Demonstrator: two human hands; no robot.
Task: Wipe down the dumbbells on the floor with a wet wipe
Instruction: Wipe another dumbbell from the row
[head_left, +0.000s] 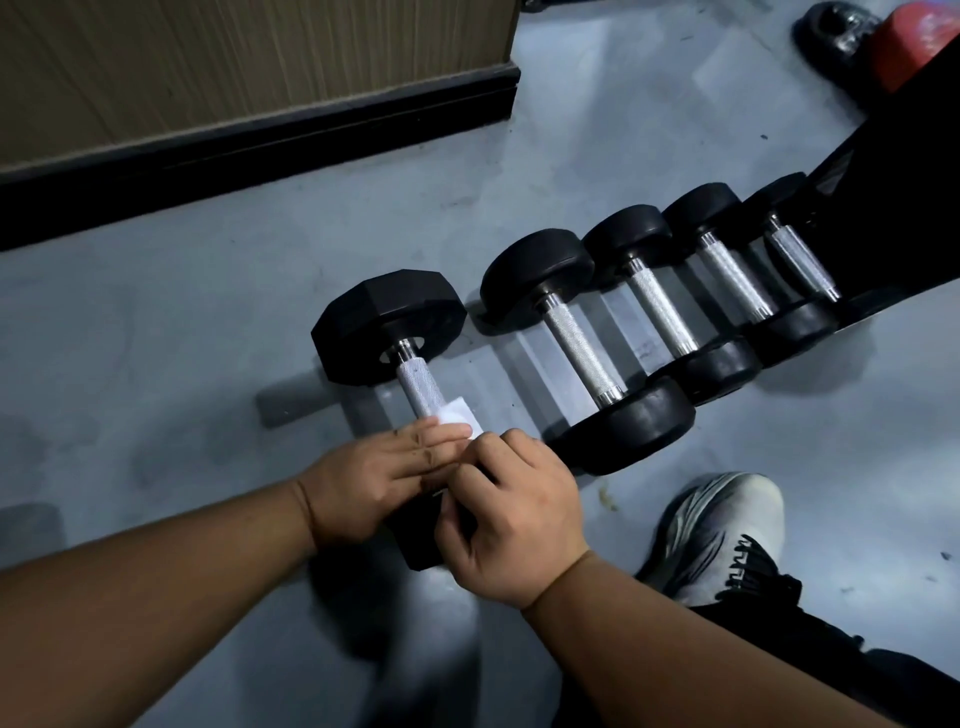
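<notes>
A black hex-ended dumbbell (389, 325) with a knurled silver handle lies on the grey floor, nearest to me. A small white wet wipe (457, 420) sits on the near part of its handle. My left hand (374, 480) lies over the handle with straight fingers resting on the wipe. My right hand (511, 519) is beside it, fingers curled, pinching the wipe's near edge. The dumbbell's near head is mostly hidden under both hands. To the right, several round-ended dumbbells (582, 338) lie side by side in a row.
A wooden panel with a black skirting board (260, 150) runs along the back left. My grey sneaker (727, 530) stands at the right, close to the row. A black bench base (893, 156) and a red object (914, 41) stand at the back right.
</notes>
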